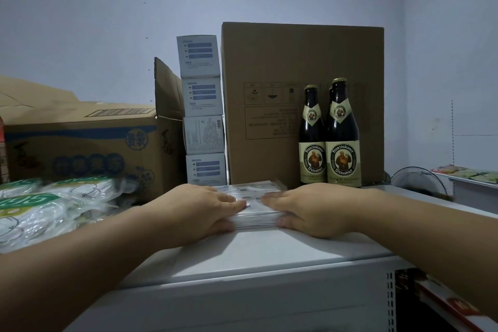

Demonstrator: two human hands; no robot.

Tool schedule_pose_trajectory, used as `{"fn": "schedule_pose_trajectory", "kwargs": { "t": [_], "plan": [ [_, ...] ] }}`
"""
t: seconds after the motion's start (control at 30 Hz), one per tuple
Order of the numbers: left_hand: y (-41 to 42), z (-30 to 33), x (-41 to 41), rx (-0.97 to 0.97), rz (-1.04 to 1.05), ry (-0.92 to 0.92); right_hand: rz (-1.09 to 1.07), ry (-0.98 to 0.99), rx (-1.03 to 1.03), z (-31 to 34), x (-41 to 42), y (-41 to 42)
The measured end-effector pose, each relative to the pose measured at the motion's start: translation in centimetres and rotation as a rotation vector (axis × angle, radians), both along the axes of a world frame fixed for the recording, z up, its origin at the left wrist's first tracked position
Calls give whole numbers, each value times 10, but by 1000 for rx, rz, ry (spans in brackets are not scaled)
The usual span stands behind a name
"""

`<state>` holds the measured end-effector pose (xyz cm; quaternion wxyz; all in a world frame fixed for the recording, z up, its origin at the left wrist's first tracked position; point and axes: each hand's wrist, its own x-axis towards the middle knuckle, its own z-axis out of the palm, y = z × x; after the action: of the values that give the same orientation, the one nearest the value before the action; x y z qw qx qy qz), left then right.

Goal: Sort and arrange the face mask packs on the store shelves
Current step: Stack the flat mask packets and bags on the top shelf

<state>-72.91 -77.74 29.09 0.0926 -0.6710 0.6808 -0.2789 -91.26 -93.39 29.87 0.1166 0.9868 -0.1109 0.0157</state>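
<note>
Shelving of white metal forms the top shelf [269, 256] that carries everything here, set against a pale wall. Biggest on it is the tall plain cardboard box [272, 94] at the back, right of centre. To the left sits a lower printed carton [80, 148] with its flaps open, and between the two cartons rises a column of four small white boxes [203, 110] stacked one on another. Two dark beer bottles [331, 137] with cream labels stand upright just in front of the tall box, touching side by side; a third neck peeks from behind them. At the far left lie loose bagged masks [40, 205] in clear plastic with green print. In the middle of the shelf, just before the cartons, lies a flat stack of face mask packs [253, 205]. The left hand [204, 210] and right hand [304, 210] clasp it from either side, fingers laid nearly straight across the top, thumbs against its near edge.
</note>
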Motion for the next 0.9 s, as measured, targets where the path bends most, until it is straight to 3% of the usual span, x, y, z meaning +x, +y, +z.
{"fn": "schedule_pose_trajectory", "kwargs": {
  "t": [0.33, 0.53, 0.63, 0.77, 0.9],
  "plan": [
    [3, 2, -3, -23, 70, 190, -17, -17, 75, 1, -1, -2],
    [11, 10, 8, -135, 228, 536, -10, -175, 140, 6, -11, -10],
    [22, 13, 15, -279, 217, 893, -37, -261, 273, 5, -22, -14],
    [28, 16, 16, -521, 314, 1530, -157, -419, 622, 3, -28, -19],
    [17, 16, 1, -563, 437, 1925, -271, -552, 1372, 5, -18, -10]
  ]
}}
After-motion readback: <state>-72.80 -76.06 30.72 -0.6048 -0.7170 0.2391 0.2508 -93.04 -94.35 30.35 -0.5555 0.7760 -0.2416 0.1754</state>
